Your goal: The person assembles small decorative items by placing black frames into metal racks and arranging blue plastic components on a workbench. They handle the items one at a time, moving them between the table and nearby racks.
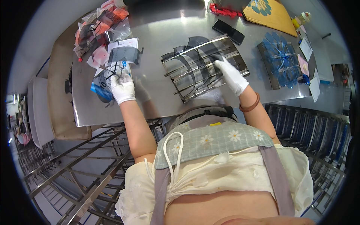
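My left hand [123, 90], in a white glove, is at the left of the metal table with its fingers curled around something thin and dark. Just beyond those fingers lies a dark tinted lens sheet [124, 55]. A blue-and-white printed packet [100, 83] sits beside the hand, partly hidden by it. My right hand [233, 77], also gloved in white, is over the right side of a slotted metal rack [232, 53]. Its fingertips are close to the dark curved lenses [183, 69] standing in that rack; blur hides whether they grip one.
Plastic bags with orange and dark pieces [99, 28] lie at the far left. Beyond the rack is a black phone [228, 32]. To the right stands another rack with blue film-like discs [282, 62]. A yellow board [270, 17] lies at the back right; metal frames [90, 183] are below.
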`<state>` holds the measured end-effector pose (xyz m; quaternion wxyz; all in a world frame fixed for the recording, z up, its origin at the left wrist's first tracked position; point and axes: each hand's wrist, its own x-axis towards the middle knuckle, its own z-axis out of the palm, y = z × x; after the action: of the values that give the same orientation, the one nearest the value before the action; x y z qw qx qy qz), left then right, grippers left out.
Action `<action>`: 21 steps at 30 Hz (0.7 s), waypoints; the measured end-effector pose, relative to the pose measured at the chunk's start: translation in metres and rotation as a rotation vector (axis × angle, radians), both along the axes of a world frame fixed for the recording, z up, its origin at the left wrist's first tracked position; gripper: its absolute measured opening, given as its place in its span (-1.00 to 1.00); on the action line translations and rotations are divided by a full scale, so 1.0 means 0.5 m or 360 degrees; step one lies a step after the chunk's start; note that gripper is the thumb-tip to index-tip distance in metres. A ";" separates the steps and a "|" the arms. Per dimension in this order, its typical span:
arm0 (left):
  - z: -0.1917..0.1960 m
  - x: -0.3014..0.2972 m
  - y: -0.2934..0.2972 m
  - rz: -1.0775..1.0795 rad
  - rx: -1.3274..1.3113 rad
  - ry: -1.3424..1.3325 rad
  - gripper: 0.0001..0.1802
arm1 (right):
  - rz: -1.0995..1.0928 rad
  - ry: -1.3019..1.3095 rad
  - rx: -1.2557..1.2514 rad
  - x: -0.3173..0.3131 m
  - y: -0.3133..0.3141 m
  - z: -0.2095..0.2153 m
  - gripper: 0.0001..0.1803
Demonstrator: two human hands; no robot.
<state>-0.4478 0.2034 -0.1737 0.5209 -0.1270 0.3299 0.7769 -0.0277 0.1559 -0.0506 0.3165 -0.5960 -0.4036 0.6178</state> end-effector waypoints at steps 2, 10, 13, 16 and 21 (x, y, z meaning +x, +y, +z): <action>-0.013 -0.015 0.005 -0.0065 0.0022 0.0016 -0.75 | 0.0127 -0.0122 0.0038 -0.003 -0.005 -0.018 -0.47; 0.010 -0.016 -0.021 -0.0063 0.0368 0.0132 -0.69 | 0.0225 -0.0152 0.0355 0.009 -0.013 -0.070 -0.37; 0.068 0.024 -0.038 0.0100 0.0370 0.0141 -0.74 | 0.0165 -0.0229 0.0255 -0.006 -0.015 -0.050 -0.33; 0.134 0.057 -0.064 0.0041 0.0669 0.0215 -0.75 | 0.0190 -0.0218 -0.0099 -0.020 -0.011 -0.026 -0.25; 0.218 0.089 -0.113 -0.0323 0.1137 0.0519 -0.30 | 0.0531 -0.1117 0.0548 -0.036 0.031 -0.014 -0.19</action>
<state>-0.4033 0.1469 -0.0647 0.5471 0.2202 0.1284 0.7973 -0.0458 0.1714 -0.0578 0.1505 -0.6351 -0.6751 0.3438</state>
